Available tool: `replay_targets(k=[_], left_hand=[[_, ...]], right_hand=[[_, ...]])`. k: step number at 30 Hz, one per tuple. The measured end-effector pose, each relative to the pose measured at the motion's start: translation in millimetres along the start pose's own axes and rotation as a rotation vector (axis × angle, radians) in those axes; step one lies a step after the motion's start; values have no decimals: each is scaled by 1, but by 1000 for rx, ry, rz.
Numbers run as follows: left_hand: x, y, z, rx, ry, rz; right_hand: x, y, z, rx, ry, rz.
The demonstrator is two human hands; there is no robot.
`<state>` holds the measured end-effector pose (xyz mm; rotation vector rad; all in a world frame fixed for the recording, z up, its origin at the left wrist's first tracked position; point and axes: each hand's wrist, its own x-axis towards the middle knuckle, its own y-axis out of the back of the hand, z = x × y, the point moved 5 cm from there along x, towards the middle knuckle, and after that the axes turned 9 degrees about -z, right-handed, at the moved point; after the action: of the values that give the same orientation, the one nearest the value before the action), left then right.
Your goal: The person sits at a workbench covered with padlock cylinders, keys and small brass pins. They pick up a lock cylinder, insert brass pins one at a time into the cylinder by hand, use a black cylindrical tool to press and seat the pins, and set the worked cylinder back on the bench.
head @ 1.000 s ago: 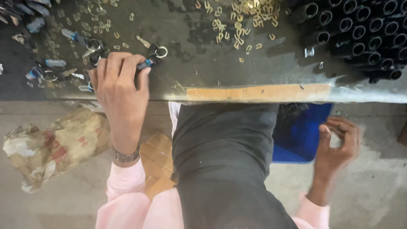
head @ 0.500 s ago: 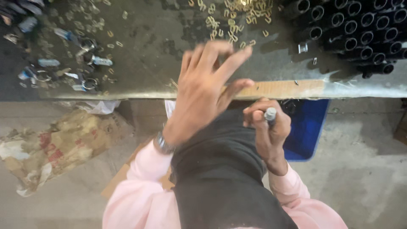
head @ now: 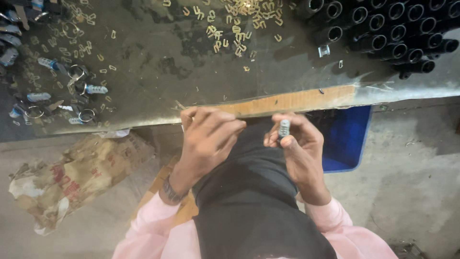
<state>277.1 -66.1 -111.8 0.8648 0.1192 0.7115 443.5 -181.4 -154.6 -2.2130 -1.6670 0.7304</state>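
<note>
My right hand (head: 299,148) holds a small silvery ribbed metal piece (head: 284,128) upright between thumb and fingers, just below the worktable's front edge (head: 287,101). My left hand (head: 208,136) hovers beside it over my dark lap, its fingers curled and pinched; whether they hold anything small is hidden. Both hands are close together, a few centimetres apart. On the table's left lie metal rings and small bluish-silver parts (head: 88,88). A scatter of small brass clips (head: 235,29) lies at the top centre.
A stack of black tubes (head: 383,31) fills the table's right corner. A blue bin (head: 345,139) stands on the concrete floor under the table's edge. Crumpled paper sacking (head: 72,177) lies on the floor to the left.
My left hand left the ring parts at the table's left, swung across the tabletop and came down over my lap. My right hand rose from the blue bin holding the silvery piece.
</note>
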Motion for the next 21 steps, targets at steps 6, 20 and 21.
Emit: replay_targets(k=[6,20,21], left_hand=[[-3,7,3,-736,280,89],[15,2,15,-697,153,77],[14,2,15,-694,154,85]], right_hand=[[10,-3,14,209,-66,-87],[1,-7,23,238,-76,-43],[1,-8,24,234,-81,-35]])
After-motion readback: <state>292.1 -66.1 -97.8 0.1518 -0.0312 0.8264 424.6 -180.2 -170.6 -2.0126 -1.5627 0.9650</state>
